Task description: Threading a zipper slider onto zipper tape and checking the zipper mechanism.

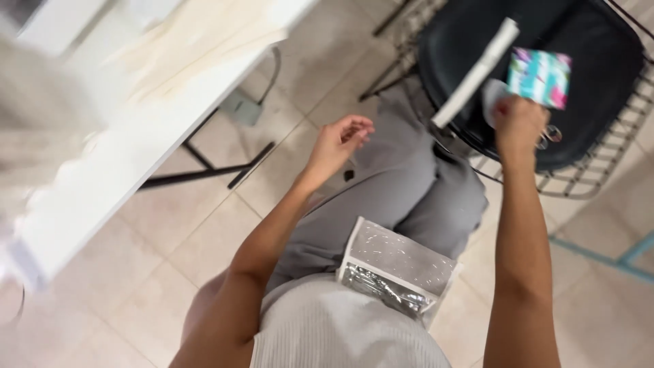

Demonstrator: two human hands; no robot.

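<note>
Right hand is out over the black chair seat at far right, fingers closed on a small packet w/ teal, pink and white print; packet sits just above the knuckles, tilted, clear of the seat — prob. held up that way so the printed face can be seen, though blur hides the exact grip. A pale round bit shows just left of that hand; can't tell what it is. A white rolled tube lies slantwise across the seat's left part, touching the cushion, just left of the packet; looks parked there, out of the way. Left hand hangs free over the grey trousers, fingers loosely curled, holding nothing, well apart from the right. A clear plastic pouch w/ white edging sits at the waist, near centre, something dark and shiny inside; it rests against the ribbed pale top — kept close to the body, hands free. Chair has a wire frame under the cushion. Floor is beige tile w/ thin grout lines; a white table on black legs runs along the left, its top blurred; a teal bar crosses the floor at near right.
</note>
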